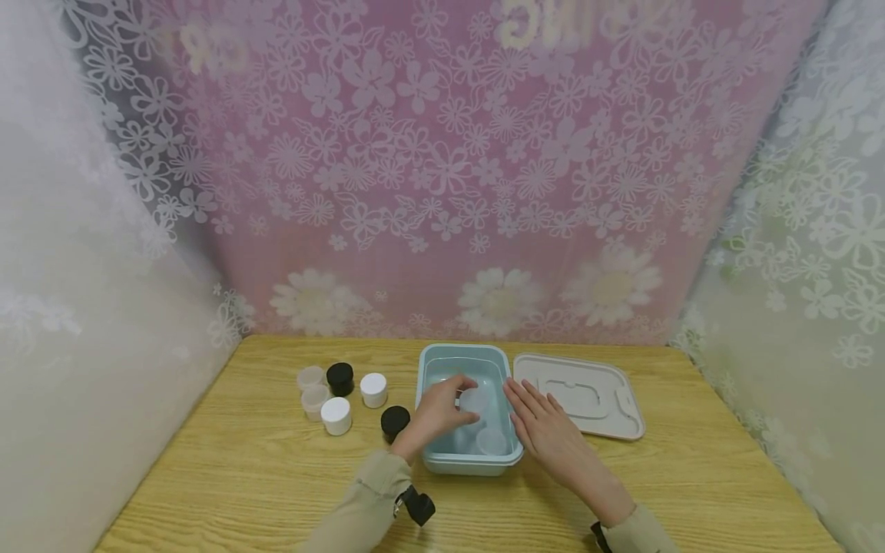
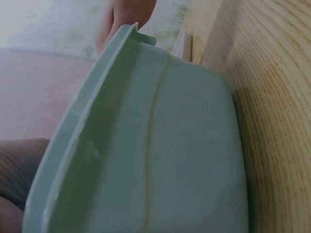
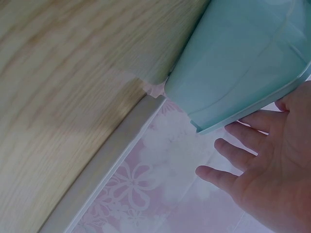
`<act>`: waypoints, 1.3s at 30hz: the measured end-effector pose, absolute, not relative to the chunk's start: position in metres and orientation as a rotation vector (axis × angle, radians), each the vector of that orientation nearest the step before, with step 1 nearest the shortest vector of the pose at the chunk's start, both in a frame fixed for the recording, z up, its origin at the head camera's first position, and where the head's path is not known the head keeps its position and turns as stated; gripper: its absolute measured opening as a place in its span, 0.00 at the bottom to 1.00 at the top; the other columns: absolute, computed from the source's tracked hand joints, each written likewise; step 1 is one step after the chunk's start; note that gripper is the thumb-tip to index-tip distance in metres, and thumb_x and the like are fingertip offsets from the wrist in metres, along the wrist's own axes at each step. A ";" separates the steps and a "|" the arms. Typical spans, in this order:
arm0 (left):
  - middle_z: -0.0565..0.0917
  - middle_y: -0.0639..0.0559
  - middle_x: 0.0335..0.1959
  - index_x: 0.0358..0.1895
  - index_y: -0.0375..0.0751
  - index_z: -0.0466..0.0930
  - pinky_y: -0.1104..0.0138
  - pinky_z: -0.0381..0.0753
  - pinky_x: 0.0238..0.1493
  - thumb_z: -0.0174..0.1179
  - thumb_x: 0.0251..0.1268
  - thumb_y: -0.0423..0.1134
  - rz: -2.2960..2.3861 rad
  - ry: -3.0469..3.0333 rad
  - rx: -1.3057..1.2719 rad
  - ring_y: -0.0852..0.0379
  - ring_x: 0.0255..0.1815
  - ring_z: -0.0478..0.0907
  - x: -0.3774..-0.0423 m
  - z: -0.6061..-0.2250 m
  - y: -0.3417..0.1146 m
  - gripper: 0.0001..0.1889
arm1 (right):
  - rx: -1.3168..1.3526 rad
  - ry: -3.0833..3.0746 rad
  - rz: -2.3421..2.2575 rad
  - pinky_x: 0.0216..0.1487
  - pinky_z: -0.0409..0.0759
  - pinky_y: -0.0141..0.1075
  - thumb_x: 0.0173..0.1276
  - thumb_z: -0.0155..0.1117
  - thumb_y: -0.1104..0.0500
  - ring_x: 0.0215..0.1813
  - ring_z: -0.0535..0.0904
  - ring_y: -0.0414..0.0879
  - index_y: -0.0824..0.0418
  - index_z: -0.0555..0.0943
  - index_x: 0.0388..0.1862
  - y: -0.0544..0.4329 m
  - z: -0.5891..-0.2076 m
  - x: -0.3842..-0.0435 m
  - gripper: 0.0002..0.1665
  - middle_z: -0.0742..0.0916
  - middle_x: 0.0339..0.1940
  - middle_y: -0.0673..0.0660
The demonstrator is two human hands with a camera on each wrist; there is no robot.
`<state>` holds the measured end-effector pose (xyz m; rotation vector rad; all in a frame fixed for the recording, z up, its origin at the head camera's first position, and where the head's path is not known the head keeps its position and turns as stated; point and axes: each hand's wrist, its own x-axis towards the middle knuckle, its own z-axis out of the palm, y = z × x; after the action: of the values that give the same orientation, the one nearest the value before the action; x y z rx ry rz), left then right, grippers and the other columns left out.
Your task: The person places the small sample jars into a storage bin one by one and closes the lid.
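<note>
From my head, I see my left hand (image 1: 437,405) over the inside of the pale blue rectangular plastic tub (image 1: 464,463), thumb and fingers pinching a translucent round plastic cup (image 1: 474,400). A second translucent round cup (image 1: 492,442) lies lower in the tub, near the front. My right hand (image 1: 549,432) holds nothing; its straight fingers lie at the tub's right rim. The grey-beige rectangular plastic lid (image 1: 625,403) lies off to the right. To the left stand two white-topped round jars (image 1: 336,415), two black-topped round jars (image 1: 340,379) and two translucent empty-looking cups (image 1: 310,377). I judge the step in hand to be moving the pinched cup in or out of the tub; which way, I cannot tell. Either calls for an even pinch that spares the other cup, and a wrist clear of the nearer black-topped jar.

From my left wrist, the tub's outer wall fills most of the view; too little of my left hand shows to read its grip.

From my right wrist, my fingers are spread, their tips by the rim, ready, I judge, to steady the tub
</note>
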<state>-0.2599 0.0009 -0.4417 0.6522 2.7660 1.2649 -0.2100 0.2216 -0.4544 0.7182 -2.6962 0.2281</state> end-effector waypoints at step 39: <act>0.85 0.43 0.55 0.60 0.36 0.80 0.55 0.84 0.55 0.57 0.77 0.39 1.177 2.666 0.723 0.46 0.56 0.83 -0.262 -0.447 0.014 0.16 | 0.721 -2.663 0.255 0.69 0.70 0.64 0.79 0.56 0.57 0.76 0.67 0.60 0.65 0.69 0.76 0.222 -0.457 -0.211 0.30 0.74 0.75 0.60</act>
<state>-0.2618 0.0144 -0.4473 0.7234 2.6661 1.1769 -0.2111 0.2215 -0.4568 0.7208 -2.6629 0.2555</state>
